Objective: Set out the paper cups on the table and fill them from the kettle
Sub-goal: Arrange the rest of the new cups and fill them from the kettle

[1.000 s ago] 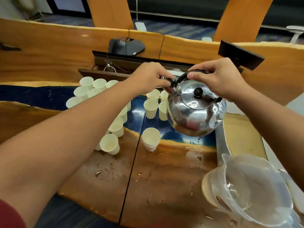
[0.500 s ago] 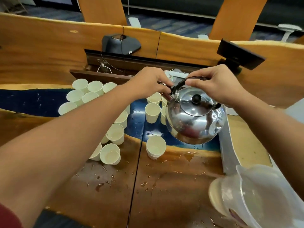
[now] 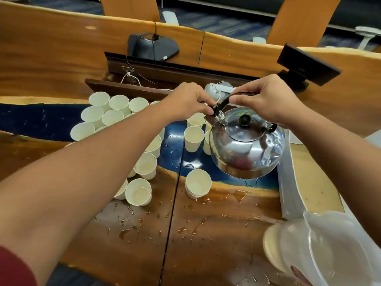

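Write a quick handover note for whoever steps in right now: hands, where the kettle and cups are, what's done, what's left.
Right hand grips the kettle's black handle; left hand pinches at the spout end. The kettle is held in the air, tilted toward the paper cups on the blue strip of the table.
Done: many cups set out; water spilled on the wood.
Left: a stack of cups is not yet spread out. Fill levels cannot be told.

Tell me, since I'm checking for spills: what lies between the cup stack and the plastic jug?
In the head view, only wet tabletop lies between the cup stack and the plastic jug: scattered water drops and small puddles, no cups.
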The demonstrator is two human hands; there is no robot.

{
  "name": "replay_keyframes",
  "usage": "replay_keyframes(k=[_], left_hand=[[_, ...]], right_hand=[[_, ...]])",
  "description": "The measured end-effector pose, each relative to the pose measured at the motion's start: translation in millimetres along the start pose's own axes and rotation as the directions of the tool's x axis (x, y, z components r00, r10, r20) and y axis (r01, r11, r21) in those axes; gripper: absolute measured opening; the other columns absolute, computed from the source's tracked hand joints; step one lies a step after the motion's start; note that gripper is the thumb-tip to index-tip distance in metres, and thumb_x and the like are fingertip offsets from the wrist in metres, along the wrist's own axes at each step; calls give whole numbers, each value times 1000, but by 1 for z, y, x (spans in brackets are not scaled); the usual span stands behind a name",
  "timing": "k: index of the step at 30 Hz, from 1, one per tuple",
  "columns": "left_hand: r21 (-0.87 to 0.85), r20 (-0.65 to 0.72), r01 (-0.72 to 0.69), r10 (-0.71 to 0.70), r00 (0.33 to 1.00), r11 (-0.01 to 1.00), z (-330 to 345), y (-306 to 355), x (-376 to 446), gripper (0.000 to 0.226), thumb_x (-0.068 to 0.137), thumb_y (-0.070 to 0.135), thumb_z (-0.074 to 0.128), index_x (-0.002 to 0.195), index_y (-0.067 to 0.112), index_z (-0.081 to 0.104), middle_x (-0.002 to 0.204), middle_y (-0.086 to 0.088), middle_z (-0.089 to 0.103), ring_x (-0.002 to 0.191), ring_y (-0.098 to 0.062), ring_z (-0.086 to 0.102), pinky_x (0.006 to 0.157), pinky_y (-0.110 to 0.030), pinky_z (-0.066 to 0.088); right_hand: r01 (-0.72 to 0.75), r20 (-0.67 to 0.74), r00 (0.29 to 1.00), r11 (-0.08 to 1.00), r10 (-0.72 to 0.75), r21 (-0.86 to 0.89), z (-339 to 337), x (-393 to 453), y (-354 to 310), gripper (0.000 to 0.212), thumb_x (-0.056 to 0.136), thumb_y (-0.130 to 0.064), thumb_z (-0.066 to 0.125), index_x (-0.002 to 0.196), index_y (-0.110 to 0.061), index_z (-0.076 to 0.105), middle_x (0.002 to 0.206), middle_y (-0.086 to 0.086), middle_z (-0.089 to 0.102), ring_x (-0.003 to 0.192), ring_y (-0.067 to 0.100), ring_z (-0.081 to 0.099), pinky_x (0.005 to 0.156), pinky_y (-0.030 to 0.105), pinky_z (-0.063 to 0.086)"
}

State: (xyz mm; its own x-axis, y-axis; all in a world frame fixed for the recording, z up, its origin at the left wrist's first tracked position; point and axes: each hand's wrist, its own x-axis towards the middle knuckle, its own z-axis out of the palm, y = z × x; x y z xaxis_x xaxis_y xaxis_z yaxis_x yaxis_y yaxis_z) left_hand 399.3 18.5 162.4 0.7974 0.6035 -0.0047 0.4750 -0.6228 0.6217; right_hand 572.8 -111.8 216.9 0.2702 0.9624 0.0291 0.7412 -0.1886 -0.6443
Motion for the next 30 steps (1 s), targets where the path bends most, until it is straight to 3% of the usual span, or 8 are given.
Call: replay_keyframes(k=[12, 19, 23, 30], left_hand=[[-40, 7, 37, -36, 999, 999, 7, -2, -4, 27, 86, 29, 75, 112, 26, 75, 106, -2, 69, 97, -18, 60, 89, -36, 49], [-79, 3, 40, -39, 999, 996, 10, -3, -2, 26, 85, 28, 75, 111, 24, 75, 107, 0, 69, 96, -14, 59, 80, -27, 44], [-85, 3, 34, -34, 999, 996, 11, -4, 0, 26, 86, 28, 75, 112, 25, 75, 104, 3, 68, 88, -7, 56, 71, -14, 39], [-90, 3, 26, -26, 1000, 996, 15, -4, 4, 25, 85, 29, 75, 110, 27, 76, 98, 6, 67, 81, 2, 54, 65, -12, 35]], right_hand=[[1, 46, 999, 996, 3, -86, 2, 10, 1, 15, 83, -41, 77, 94, -31, 79, 96, -8, 74, 95, 9, 64, 84, 26, 46], [-6, 59, 998, 994, 13, -109, 1, 12, 1, 18, 83, -43, 77, 96, -31, 79, 93, -9, 72, 94, 9, 62, 82, 24, 41], [-9, 63, 998, 993, 17, -114, -2, 12, 0, 19, 83, -42, 77, 97, -30, 79, 97, -7, 72, 95, 10, 62, 83, 24, 42], [-30, 65, 997, 990, 39, -136, -7, 9, -4, 19, 84, -42, 76, 98, -30, 79, 107, -4, 73, 102, 14, 63, 89, 31, 49]])
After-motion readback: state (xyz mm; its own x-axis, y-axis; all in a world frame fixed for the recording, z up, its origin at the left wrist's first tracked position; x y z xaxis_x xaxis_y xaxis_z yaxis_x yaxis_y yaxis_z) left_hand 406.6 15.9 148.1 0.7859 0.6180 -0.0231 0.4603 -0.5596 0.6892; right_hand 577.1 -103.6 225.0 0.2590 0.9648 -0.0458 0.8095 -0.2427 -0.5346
